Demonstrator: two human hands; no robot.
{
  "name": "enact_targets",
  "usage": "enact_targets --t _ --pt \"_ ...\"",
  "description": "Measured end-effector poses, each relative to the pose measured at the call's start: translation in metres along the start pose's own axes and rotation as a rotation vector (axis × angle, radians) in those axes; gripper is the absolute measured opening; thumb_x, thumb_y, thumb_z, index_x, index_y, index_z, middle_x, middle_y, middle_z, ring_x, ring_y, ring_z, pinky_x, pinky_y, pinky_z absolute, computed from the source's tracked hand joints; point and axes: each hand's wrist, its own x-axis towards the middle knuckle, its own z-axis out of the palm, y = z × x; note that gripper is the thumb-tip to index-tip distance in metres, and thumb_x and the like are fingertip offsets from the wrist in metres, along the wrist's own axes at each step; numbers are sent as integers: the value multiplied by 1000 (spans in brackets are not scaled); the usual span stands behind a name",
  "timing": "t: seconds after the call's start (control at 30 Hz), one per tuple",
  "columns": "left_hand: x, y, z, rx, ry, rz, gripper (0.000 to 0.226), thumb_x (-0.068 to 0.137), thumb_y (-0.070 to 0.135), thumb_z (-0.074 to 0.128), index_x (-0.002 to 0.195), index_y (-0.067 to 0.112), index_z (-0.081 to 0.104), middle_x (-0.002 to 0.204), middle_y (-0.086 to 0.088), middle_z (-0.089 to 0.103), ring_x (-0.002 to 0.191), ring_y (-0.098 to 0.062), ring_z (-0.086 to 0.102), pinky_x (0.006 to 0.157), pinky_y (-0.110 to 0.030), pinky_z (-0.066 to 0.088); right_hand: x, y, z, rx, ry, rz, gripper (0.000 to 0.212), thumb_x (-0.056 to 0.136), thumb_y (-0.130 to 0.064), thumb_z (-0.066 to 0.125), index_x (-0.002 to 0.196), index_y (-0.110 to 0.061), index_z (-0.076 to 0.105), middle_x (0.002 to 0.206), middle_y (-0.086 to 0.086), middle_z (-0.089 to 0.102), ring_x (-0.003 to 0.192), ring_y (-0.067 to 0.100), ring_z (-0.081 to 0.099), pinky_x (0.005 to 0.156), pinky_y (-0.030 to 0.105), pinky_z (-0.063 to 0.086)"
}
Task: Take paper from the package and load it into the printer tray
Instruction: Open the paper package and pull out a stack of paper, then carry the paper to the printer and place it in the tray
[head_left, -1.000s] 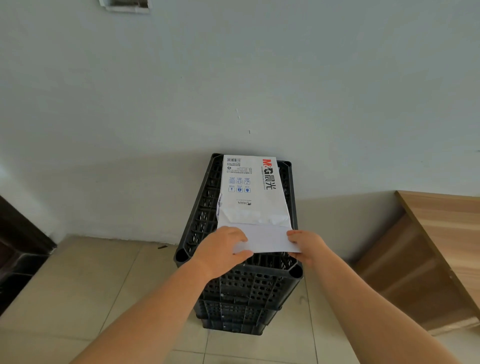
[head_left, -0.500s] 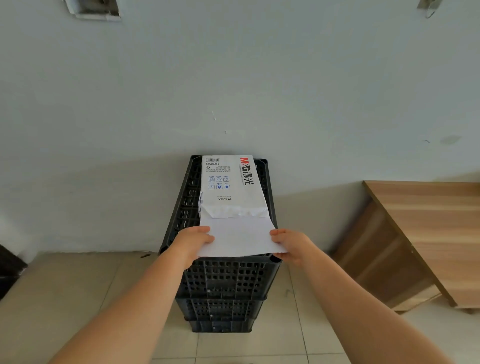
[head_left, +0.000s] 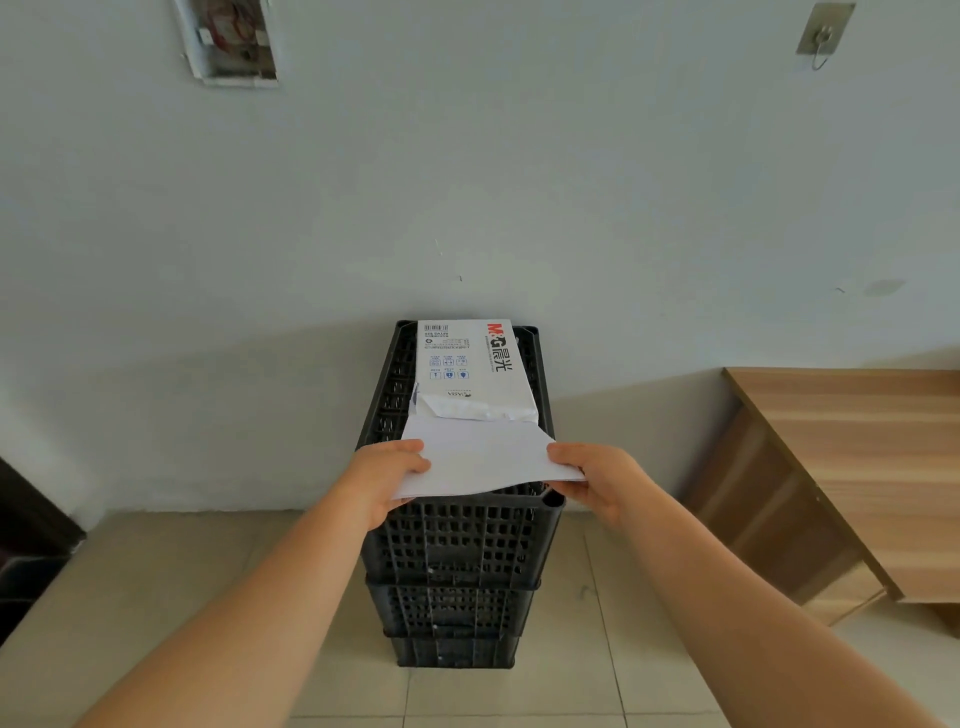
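Note:
A white paper package (head_left: 470, 366) with red and black print lies on top of a stack of black plastic crates (head_left: 457, 545) against the wall. Its near end is torn open. A thin batch of white paper (head_left: 483, 457) sticks out of that end toward me. My left hand (head_left: 382, 475) grips the paper's left edge and my right hand (head_left: 597, 478) grips its right edge. The far end of the sheets is still inside the package. No printer is in view.
A wooden table (head_left: 857, 467) stands to the right, close to the crates. The floor is light tile (head_left: 156, 597). A dark object (head_left: 21, 545) sits at the far left edge. An open wall box (head_left: 228, 41) and a metal hook (head_left: 823, 34) are on the wall above.
The paper has slid further out of the package toward me, both hands pulling back with it. The camera has tilted, bringing more wall and table into view.

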Motion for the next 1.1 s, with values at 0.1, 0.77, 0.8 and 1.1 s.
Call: enact_targets --t 0.1,0.77,0.8,1.1 --pt "-24 11 -3 35 23 30 23 81 -4 66 95 14 67 114 -11 61 99 -27 61 64 -29 53 -17 -13 1 -27 -53 14 28 84 0 69 109 8 61 108 21 66 88 27 69 55 25 57" --pt "-160 41 59 33 48 671 48 81 -1 66 108 39 67 128 4 59 113 -13 59 100 -33 46 -128 -39 -75 -73 -166 -627 30 91 -6 61 104 -33 67 110 -2 70 93 16 67 79 25 53" --pt "-160 45 67 35 26 694 48 81 -1 66 109 38 67 130 6 57 114 -10 57 99 -29 45 -127 -45 -81 -75 -162 -620 30 90 -7 63 105 -33 68 113 -2 69 96 17 67 84 28 53" --pt "-111 81 144 43 -207 741 47 85 2 64 104 45 65 120 3 63 99 -13 65 78 -24 52 -110 -78 -137 -106 60 -633 37 87 -8 67 105 -40 68 116 3 66 101 23 67 87 32 56"
